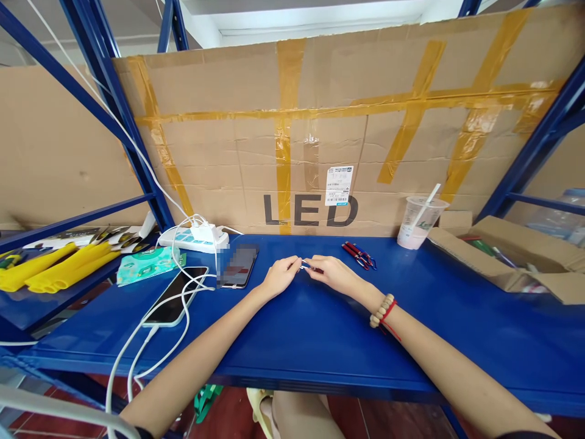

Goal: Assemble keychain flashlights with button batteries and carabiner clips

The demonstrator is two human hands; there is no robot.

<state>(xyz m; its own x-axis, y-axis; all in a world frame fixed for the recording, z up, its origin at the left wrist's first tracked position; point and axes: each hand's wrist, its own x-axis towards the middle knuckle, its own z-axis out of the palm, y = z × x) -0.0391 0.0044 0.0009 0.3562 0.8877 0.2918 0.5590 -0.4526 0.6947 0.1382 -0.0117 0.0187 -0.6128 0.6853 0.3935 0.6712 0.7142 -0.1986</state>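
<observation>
Over the middle of the blue shelf (292,329), my left hand (282,275) and my right hand (333,272) face each other, fingertips nearly meeting. Both hands are closed in a pinch around a small shiny item (303,264) between them, too small to name. A beaded bracelet (382,310) and a red string circle my right wrist. Behind my right hand lie some red metallic pieces with a blue clip (359,255). Left of my left hand is a dark phone (241,266).
A second phone (176,299) with white cables lies left, near a power strip (194,236) and a green packet (148,264). A drink cup (415,225) and an open carton (534,253) stand right. Cardboard (219,158) backs the shelf; yellow tubes (68,268) lie far left.
</observation>
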